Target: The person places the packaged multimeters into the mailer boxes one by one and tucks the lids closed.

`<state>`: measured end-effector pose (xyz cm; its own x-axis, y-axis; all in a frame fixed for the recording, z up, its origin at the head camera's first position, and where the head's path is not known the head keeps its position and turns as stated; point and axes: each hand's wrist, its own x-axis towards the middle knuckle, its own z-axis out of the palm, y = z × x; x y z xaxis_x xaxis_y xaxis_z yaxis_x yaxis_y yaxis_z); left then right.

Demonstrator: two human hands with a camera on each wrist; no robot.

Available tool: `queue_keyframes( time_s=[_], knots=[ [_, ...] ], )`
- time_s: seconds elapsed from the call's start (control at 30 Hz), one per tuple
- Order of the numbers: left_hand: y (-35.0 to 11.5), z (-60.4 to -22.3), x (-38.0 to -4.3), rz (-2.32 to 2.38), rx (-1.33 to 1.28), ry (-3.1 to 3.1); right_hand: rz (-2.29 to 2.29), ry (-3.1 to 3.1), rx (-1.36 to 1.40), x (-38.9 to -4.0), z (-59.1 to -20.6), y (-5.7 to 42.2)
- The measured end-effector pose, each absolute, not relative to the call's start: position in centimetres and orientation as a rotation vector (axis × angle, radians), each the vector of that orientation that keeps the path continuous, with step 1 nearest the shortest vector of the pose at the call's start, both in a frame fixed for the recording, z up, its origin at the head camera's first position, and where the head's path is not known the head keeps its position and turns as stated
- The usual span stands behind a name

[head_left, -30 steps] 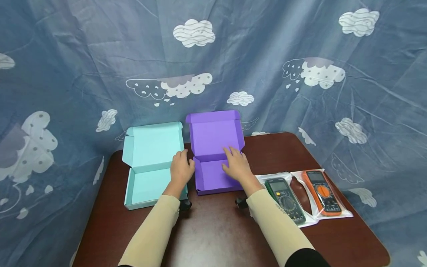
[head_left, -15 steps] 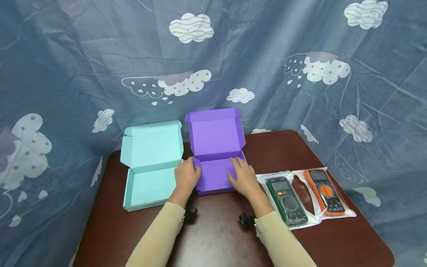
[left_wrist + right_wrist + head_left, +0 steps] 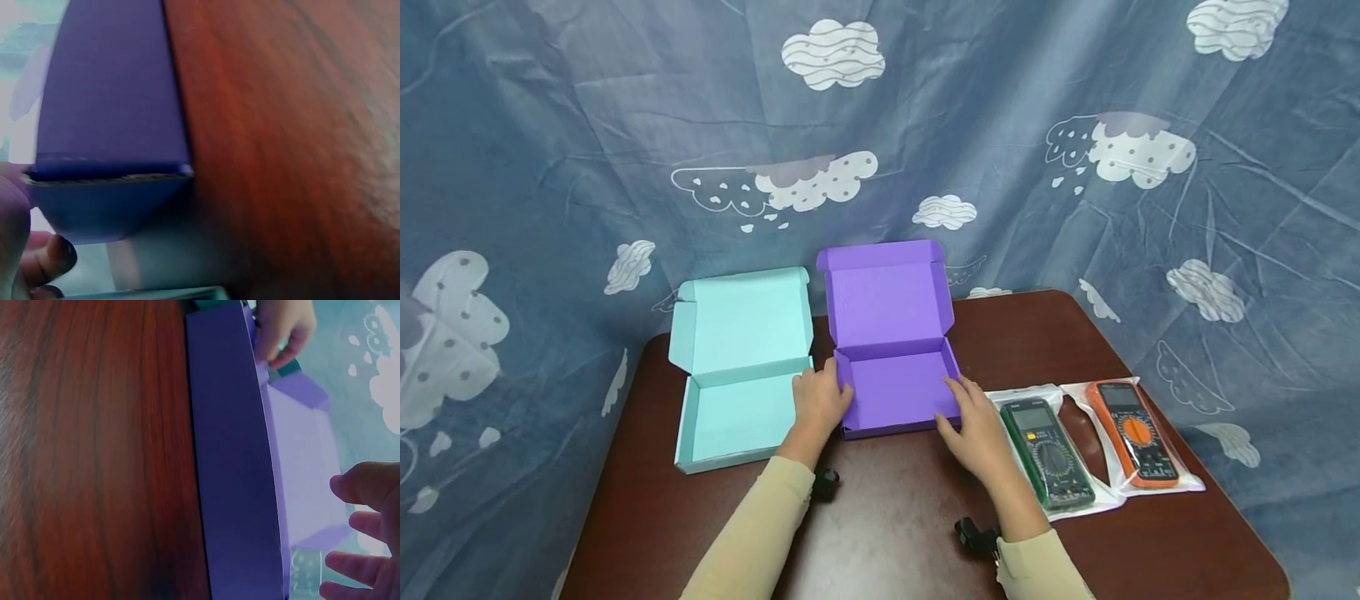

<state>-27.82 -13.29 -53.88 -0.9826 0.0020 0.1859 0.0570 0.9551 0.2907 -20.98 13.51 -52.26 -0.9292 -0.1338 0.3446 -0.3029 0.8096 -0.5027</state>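
A purple cardboard box (image 3: 898, 392) stands with its lid up at the middle of the table. My left hand (image 3: 820, 402) grips its left wall, thumb on the inner side and fingers in the gap beside the mint box (image 3: 741, 421). In the left wrist view, its curled fingers (image 3: 47, 259) show beyond the corner of the purple box (image 3: 109, 94). My right hand (image 3: 976, 429) is at the box's right front corner, fingers spread and holding nothing. The right wrist view shows those fingers (image 3: 362, 569) apart from the front wall (image 3: 234, 456).
The mint box also has its lid raised, left of the purple one. On the right lie a green multimeter (image 3: 1047, 454) and an orange multimeter (image 3: 1133, 433), each in clear plastic packaging. A cloud-patterned curtain (image 3: 880, 125) hangs behind the brown table (image 3: 887, 517).
My right hand has drawn back from above the purple box toward its right front corner. My left hand has come down and slightly right to the box's left wall.
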Motion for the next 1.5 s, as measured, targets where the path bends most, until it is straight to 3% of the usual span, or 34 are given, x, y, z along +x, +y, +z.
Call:
queue_keyframes(
  time_s=[0.33, 0.63, 0.8, 1.5],
  knots=[
    [-13.9, -55.8, -27.9, -0.463, -0.241, -2.674, 0.802, -2.663, 0.051, -19.9, -53.2, 18.4],
    [-13.9, -56.0, -27.8, -0.532, -0.235, -2.664, 0.699, -2.922, -0.395, -18.7, -53.7, 23.1],
    [-13.9, -55.9, -27.9, -0.515, -0.232, -2.708, 0.745, -3.050, -0.502, -18.4, -53.5, 24.7],
    [-13.8, -55.7, -28.0, -0.546, -0.225, -2.710, 0.785, -3.051, -0.671, -18.8, -53.9, 23.5]
  ],
)
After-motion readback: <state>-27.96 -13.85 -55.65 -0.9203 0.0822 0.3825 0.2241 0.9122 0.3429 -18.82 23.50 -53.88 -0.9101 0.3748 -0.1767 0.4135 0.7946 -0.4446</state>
